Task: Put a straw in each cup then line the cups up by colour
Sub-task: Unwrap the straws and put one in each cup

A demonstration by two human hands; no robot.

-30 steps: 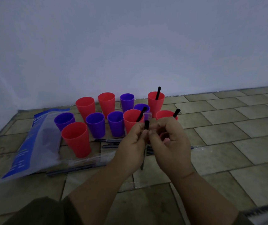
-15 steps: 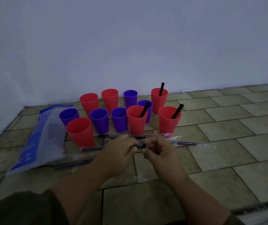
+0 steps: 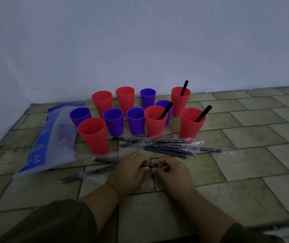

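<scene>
Honestly, had left hand (image 3: 129, 171) and right hand (image 3: 172, 172) fingers curled, pinching one wrapped straw (image 3: 149, 165) low over the floor (image 3: 245, 163) in front of the cups (image 3: 114, 121), probably needed a firm grip and a straight pull to unwrap it.

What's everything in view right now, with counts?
Red cups: six, red, floor near the wall.
Purple cups: five, purple, mixed among the red ones.
Straws in cups: three, black, in the three rightmost red cups.
Wrapped straws: several, dark in clear wrap, floor before the cups.
Bag: one, blue and clear, floor left of the cups.
Held straw: one, dark, between both hands.
Left hand: one, pinches the held straw.
Right hand: one, pinches its right end.
</scene>
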